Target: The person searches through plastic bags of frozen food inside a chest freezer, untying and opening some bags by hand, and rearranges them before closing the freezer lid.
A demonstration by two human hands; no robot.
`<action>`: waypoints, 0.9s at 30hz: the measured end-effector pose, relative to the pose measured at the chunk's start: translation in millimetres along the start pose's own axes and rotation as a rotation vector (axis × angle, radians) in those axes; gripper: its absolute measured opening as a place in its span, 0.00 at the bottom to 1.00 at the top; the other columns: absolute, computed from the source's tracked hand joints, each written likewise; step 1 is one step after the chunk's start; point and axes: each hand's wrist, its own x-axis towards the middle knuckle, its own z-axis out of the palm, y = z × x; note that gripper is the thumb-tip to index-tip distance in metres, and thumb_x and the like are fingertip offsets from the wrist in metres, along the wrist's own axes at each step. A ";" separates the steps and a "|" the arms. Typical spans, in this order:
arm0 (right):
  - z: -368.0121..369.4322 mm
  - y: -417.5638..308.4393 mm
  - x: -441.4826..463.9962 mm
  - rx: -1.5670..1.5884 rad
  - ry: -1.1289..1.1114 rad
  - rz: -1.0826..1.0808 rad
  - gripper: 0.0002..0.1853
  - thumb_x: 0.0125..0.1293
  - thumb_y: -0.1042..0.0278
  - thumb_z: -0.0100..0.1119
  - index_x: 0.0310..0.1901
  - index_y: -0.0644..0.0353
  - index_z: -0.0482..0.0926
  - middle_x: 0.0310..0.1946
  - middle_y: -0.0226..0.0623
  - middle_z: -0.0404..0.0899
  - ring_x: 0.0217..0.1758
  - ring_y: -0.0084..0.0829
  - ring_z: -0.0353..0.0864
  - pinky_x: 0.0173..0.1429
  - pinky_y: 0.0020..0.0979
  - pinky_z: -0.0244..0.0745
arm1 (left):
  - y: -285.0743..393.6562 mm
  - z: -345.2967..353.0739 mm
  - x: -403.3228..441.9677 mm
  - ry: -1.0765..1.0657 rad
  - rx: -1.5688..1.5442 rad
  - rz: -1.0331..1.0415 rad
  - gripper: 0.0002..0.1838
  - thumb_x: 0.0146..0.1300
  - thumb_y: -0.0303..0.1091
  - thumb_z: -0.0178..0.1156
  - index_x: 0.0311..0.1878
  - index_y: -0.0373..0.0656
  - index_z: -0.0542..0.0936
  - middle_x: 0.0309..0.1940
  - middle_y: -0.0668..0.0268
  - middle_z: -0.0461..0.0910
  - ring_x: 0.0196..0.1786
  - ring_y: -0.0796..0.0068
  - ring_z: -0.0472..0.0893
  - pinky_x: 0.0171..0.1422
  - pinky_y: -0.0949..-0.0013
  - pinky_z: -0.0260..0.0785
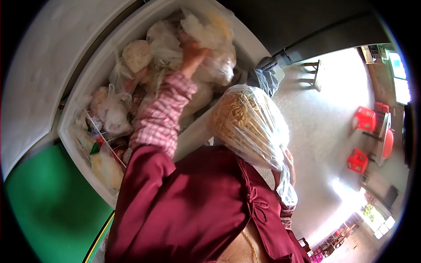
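My left hand (193, 55) reaches into an open chest freezer (94, 182), its fingers closed on a clear plastic bag (219, 59) with pale and yellowish contents. That bag's contents are too unclear to name. Outside the freezer, beside its rim, a large clear bag of yellow noodles (241, 114) hangs in front of my chest. My right hand (289, 164) is mostly hidden behind this bag and closed at its gathered neck. Around my left hand lie several more bagged items, among them a round pale bundle (137, 55) and a knotted white bag (117, 114).
The freezer's raised lid (44, 65) stands at the left. A white wire rack (105, 140) divides the bags inside. A green surface (52, 193) adjoins the freezer. Farther off are a wooden stool (316, 75), red stools (358, 161) and a table (380, 139).
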 end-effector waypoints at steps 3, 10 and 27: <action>29.3 -1.3 -2.2 -0.141 0.160 -0.006 0.09 0.66 0.75 0.57 0.47 0.61 0.80 0.45 0.34 0.81 0.47 0.28 0.81 0.52 0.32 0.79 | -97.4 60.6 29.0 -0.087 -0.123 -0.039 0.29 0.50 0.47 0.68 0.49 0.34 0.77 0.39 0.59 0.82 0.39 0.69 0.80 0.43 0.64 0.72; 22.5 -4.9 4.6 -0.181 0.214 0.057 0.07 0.65 0.75 0.57 0.44 0.61 0.81 0.44 0.33 0.82 0.47 0.24 0.80 0.52 0.28 0.76 | -56.6 73.5 -4.0 0.166 0.633 -0.086 0.38 0.47 0.59 0.68 0.52 0.36 0.74 0.43 0.49 0.80 0.49 0.47 0.77 0.53 0.55 0.70; 8.4 -9.9 45.1 -0.424 0.176 0.144 0.08 0.67 0.75 0.55 0.46 0.62 0.79 0.47 0.34 0.81 0.51 0.27 0.79 0.55 0.29 0.74 | -57.0 120.9 49.6 -0.165 0.690 0.359 0.26 0.53 0.46 0.65 0.53 0.45 0.74 0.47 0.57 0.77 0.51 0.55 0.75 0.53 0.56 0.68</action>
